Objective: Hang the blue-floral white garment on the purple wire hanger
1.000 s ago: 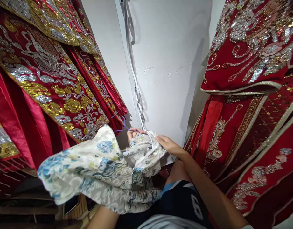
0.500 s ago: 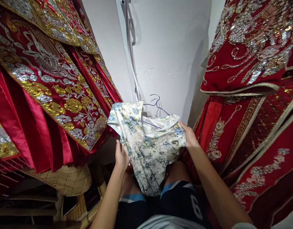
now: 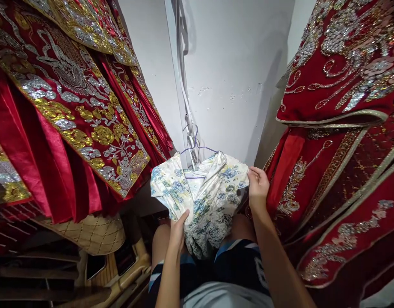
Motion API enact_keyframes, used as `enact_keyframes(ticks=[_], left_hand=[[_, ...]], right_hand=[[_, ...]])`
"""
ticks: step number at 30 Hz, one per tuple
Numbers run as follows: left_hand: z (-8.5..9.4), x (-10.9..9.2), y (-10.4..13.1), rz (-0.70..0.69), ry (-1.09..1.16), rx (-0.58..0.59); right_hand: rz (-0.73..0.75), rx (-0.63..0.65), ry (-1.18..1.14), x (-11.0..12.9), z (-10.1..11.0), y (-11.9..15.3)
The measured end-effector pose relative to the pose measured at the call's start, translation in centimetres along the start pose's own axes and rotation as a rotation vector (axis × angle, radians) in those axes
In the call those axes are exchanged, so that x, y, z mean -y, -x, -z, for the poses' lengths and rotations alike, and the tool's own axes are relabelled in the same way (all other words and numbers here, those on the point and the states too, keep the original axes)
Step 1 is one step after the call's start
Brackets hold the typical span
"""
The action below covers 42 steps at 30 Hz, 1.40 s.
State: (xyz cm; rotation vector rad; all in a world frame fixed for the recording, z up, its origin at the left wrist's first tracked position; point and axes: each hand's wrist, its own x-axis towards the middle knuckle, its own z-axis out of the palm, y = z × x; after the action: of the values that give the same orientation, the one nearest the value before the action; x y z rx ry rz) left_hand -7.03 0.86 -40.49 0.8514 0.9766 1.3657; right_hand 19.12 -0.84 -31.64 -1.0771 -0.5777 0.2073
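Observation:
A white garment with a blue and yellow floral print (image 3: 212, 201) spreads out in front of me, over my thighs. Inside its neckline sits a thin purple hanger (image 3: 197, 145), its hook pointing up and its lower bar showing through the opening. My right hand (image 3: 257, 184) pinches the sleeve edge at the right. My left hand (image 3: 179, 226) grips the garment's lower left side, the thumb lying on top of the cloth and the other fingers hidden behind it.
Red embroidered garments with gold and silver sequins (image 3: 103, 132) hang close on the left. More beaded red garments (image 3: 341, 94) hang on the right. A white metal stand (image 3: 179, 64) leans against the pale wall. Dark phone-like slabs (image 3: 96, 266) lie on a wooden chair (image 3: 129, 273) at lower left.
The garment's neckline has turned to face me more squarely, and the hanger has shifted left and become upright. My left hand has moved right and now has its thumb on the front of the cloth.

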Motion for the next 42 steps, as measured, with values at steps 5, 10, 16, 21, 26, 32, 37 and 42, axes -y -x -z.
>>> enact_keyframes(ticks=[5,10,16,21,26,32,37,42], left_hand=[[-1.5,2.4,1.2,0.026,-0.145,0.042],[-2.0,2.7,1.4,-0.098,-0.277,0.069],[-2.0,0.4,2.0,-0.168,-0.335,0.156],[-2.9,0.0,2.9,-0.187,-0.413,0.199],[-3.4,-0.5,3.3,-0.202,-0.424,0.226],[-3.7,-0.3,3.6,-0.251,-0.431,0.233],[-2.8,-0.1,2.9,-0.148,-0.333,0.175],[-0.3,-1.2,0.4,-0.19,-0.122,-0.225]], right_hand=[[-0.158,0.201,0.058,-2.9,0.2,7.7],[-0.182,0.806,0.196,-3.7,-2.3,11.6],[-0.152,0.989,0.322,-3.8,-1.4,11.1],[-0.114,0.998,0.252,-3.4,-0.3,9.8],[-0.125,1.057,0.256,-2.9,0.1,9.4],[-0.159,1.009,0.251,-1.7,-0.2,10.2],[-0.205,0.947,0.153,-0.8,0.2,9.4],[-0.263,0.884,0.023,-0.3,0.5,9.4]])
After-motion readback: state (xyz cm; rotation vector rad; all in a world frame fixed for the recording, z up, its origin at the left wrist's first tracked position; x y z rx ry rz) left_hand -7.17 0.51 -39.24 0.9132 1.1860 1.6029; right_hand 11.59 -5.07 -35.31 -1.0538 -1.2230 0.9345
